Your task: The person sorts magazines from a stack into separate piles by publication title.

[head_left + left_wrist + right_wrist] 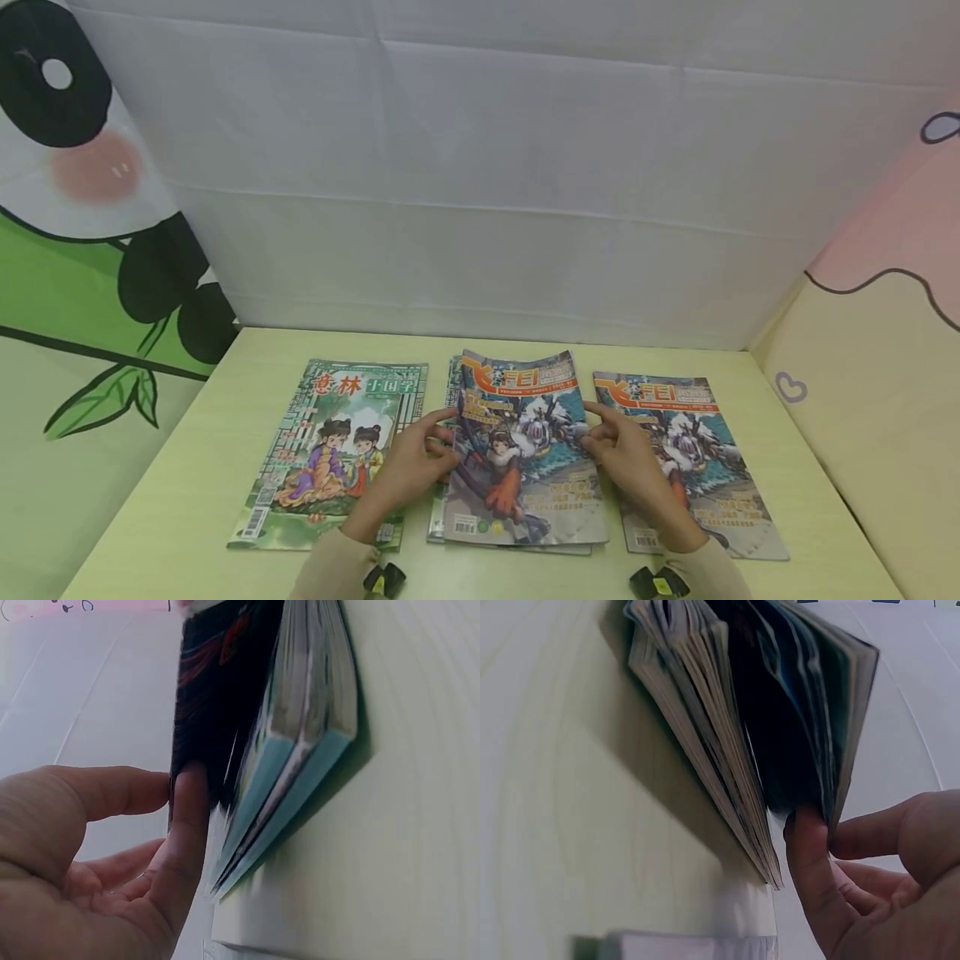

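Observation:
A magazine (525, 467) with a robot and a red-clad figure on its cover lies over the middle stack, its far edge raised. My left hand (416, 458) pinches its left edge, and my right hand (622, 446) pinches the right edge. In the left wrist view, the thumb and a finger of the left hand (127, 847) grip the magazine's dark cover (217, 697). The right wrist view has the right hand (877, 870) pinching the lifted pages (817, 712) above other magazines (697, 735), which lie beneath on the table.
On the left lies a green magazine (337, 450) with two cartoon figures. At right is another magazine (720, 467) with the same robot cover, partly behind my right forearm. A pale table (180, 467) meets a white cloth wall (480, 167) at the back.

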Demonstrator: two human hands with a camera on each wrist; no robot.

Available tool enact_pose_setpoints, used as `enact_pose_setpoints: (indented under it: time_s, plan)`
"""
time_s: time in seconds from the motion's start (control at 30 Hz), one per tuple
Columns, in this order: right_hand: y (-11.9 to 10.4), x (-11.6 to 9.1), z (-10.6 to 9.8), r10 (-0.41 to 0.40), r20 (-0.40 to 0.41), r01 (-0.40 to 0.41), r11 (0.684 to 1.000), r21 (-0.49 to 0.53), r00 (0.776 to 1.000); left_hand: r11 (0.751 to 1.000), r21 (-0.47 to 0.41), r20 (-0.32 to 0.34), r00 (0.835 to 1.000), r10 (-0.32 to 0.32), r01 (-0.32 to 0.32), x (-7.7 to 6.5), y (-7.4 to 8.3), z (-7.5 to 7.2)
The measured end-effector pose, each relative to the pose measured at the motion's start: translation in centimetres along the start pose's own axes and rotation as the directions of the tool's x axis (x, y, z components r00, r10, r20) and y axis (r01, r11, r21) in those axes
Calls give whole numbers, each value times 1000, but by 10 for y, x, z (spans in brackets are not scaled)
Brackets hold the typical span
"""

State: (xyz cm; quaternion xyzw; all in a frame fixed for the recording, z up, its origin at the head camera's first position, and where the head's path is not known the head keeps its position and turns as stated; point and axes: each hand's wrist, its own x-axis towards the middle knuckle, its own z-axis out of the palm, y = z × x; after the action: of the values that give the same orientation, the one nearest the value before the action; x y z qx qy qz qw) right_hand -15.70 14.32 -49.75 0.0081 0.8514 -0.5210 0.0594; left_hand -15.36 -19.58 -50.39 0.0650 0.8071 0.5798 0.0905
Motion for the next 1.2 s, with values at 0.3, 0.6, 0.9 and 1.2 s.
enact_pose_setpoints:
  time_s: [0.3,0.6,0.9,1.2]
  plan:
    - [-4,1,-8,-16,30,16,1000,4,999,1000,20,-38,999,1,0,-1,3,11]
    - [-2,1,-31,-94,46,95,995,-16,995,999,-1,-60,997,43,-44,2,11,28]
    - [1,1,-60,-148,16,148,989,-6,989,993,-95,-57,996,71,-76,6,27,52]
    - [8,-1,-96,-203,51,203,979,18,978,967,-250,35,997,70,-59,7,38,74]
